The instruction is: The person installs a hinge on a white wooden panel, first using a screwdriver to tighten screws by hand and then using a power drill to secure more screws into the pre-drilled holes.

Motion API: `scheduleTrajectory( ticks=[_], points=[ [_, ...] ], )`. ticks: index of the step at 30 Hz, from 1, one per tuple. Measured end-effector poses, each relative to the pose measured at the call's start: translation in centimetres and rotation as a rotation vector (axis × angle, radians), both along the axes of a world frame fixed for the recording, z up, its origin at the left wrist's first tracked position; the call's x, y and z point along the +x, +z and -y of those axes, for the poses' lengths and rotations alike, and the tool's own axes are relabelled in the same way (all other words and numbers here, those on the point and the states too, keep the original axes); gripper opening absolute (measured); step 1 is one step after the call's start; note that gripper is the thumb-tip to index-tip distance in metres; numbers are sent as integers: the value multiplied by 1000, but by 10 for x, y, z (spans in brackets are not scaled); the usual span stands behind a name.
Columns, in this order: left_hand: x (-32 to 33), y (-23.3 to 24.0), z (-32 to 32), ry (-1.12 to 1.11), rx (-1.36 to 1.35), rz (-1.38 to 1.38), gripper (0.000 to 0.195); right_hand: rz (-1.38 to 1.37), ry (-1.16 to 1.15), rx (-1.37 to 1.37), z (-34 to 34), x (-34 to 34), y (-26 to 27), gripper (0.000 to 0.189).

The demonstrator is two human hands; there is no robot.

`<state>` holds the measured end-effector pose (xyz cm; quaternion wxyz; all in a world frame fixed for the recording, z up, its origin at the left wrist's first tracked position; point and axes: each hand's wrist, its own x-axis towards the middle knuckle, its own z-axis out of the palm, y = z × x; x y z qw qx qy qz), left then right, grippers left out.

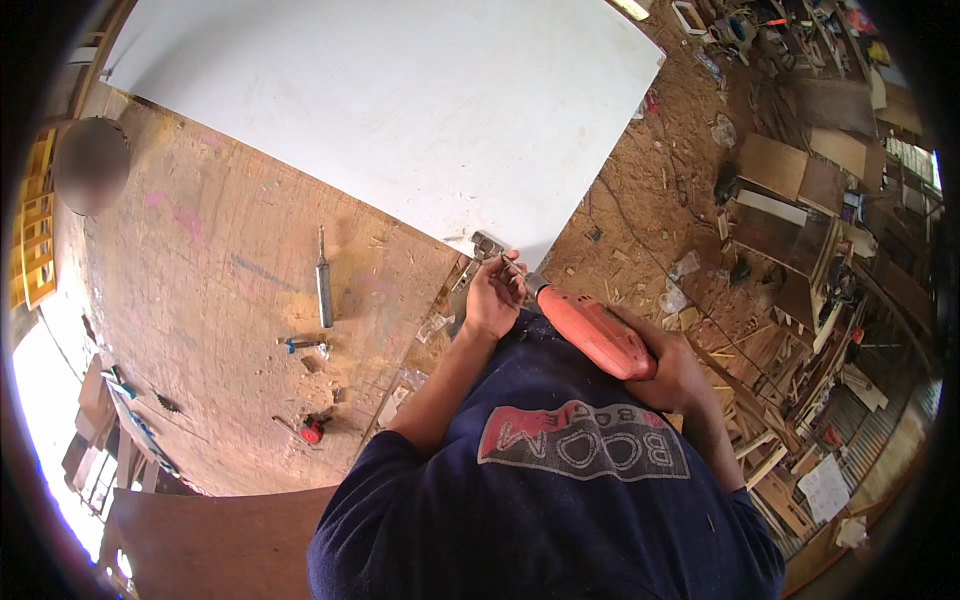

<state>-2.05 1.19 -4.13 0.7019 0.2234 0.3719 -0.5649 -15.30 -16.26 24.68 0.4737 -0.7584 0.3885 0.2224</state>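
My right hand [671, 364] grips a red corded-style power drill [596, 330] by its rear body. The drill's chuck and bit point up and left, toward a metal cabinet hinge [486, 244] at the near corner of a large white panel [390, 112]. My left hand [496, 296] is closed around the hinge and the front of the bit, steadying them with the fingertips. Part of the hinge arm juts out past the panel's edge. Fingers hide the exact point where the bit meets the hinge.
On the plywood worktable [225, 300] lie a chisel-like tool [323, 289], a blue-handled tool [300, 344] and a red tape measure [310, 430]. Another person's head [91, 166] shows at the left. Sawdust, a cable and wood offcuts [772, 165] cover the floor to the right.
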Motion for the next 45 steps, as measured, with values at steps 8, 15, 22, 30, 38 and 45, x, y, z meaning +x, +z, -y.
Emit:
scheduleTrajectory(
  ticks=[8,15,22,30,38,45],
  points=[
    [1,0,2,4,34,22,34,-16,172,-38,11,13,5,90],
    [2,3,3,25,55,-26,33,21,261,-78,-1,21,12,87],
    [3,3,3,38,29,-22,27,-3,301,-120,-4,34,18,82],
    [4,14,0,-5,-21,60,38,-94,309,-133,-14,56,27,79],
    [-5,16,-15,-129,267,376,29,-39,386,-211,-13,62,30,76],
    [-15,7,-14,12,78,354,23,32,428,-259,-22,58,29,75]
  ],
)
